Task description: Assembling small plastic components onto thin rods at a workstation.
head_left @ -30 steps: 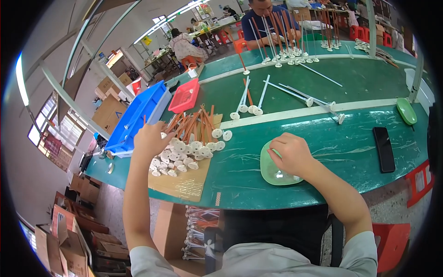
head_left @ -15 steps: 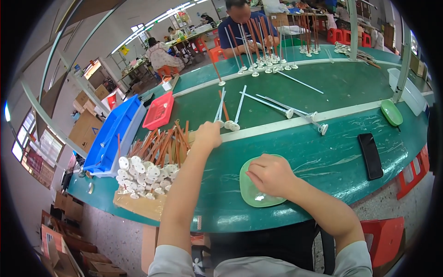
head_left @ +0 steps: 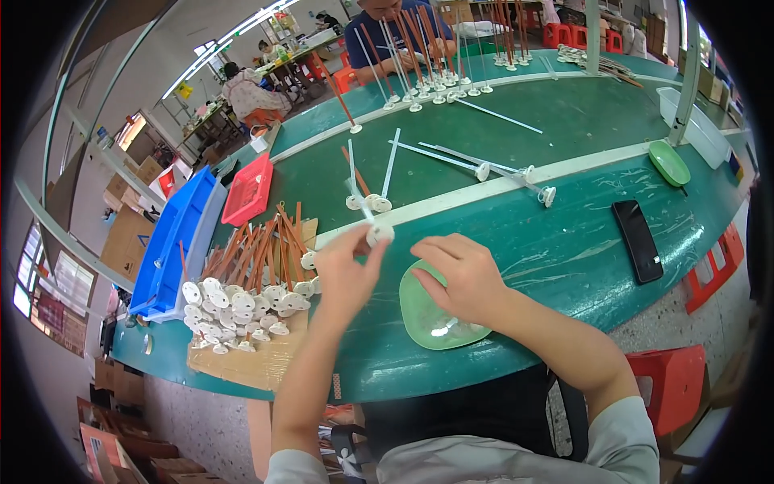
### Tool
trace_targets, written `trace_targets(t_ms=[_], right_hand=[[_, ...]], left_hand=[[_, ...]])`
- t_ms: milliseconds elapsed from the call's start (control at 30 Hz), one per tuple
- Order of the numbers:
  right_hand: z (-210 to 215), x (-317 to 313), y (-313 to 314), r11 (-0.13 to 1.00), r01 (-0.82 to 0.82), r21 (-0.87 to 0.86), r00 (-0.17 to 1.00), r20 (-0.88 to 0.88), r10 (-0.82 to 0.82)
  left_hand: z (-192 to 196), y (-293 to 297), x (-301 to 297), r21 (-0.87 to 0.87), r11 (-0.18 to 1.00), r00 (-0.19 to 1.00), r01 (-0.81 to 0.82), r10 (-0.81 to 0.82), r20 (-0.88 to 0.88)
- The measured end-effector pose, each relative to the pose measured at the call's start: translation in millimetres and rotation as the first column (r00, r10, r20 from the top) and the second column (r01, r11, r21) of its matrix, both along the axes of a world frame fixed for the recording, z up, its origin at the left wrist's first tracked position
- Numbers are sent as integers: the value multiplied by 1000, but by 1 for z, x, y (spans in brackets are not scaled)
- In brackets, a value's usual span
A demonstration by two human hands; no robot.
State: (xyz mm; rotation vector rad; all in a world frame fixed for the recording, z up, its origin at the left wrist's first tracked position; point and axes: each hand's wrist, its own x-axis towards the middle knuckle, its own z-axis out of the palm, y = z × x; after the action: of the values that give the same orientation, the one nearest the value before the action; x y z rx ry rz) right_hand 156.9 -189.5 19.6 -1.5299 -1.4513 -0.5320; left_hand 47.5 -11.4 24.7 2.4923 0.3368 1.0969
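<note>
My left hand (head_left: 348, 262) is closed around a white round disc base (head_left: 380, 234) with a pale strip standing up from it, held above the near table edge of the white rail. To its right, my right hand (head_left: 463, 278) hovers over the light green bowl (head_left: 409, 315) with fingers curled; anything small between them is hidden. Some small clear bits seem to lie in the bowl. Left of my left forearm, a heap of brown strips with white disc bases (head_left: 242, 302) rests on cardboard (head_left: 242, 367). Two similar pieces (head_left: 379, 203) lean beyond the left hand.
A blue tray (head_left: 165, 270) and a red basket (head_left: 246, 189) stand at left. Loose pale strips (head_left: 439, 157) lie beyond the white rail (head_left: 564, 168). At right are a black phone (head_left: 637, 240) and a green dish (head_left: 669, 165). Across the table a person (head_left: 367, 44) sits behind upright strips.
My left hand has picked up a disc-based strip from beyond the rail and drawn it nearer. The right hand has risen slightly from the bowl. The whole view has shifted.
</note>
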Motion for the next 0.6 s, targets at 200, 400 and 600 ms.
trace_targets(t_ms=[200, 400, 600], right_hand=[[-6, -2, 3, 984, -176, 10, 969, -172, 175], [-1, -3, 0, 985, -164, 43, 986, -33, 166], [-2, -3, 6, 948, -278, 153, 956, 137, 258]], left_hand=[[-11, -32, -20, 221, 956, 966, 195, -226, 128], [-12, -31, -36, -538, 739, 914, 405, -327, 239], [-14, -29, -34, -865, -64, 763, 498, -442, 472]])
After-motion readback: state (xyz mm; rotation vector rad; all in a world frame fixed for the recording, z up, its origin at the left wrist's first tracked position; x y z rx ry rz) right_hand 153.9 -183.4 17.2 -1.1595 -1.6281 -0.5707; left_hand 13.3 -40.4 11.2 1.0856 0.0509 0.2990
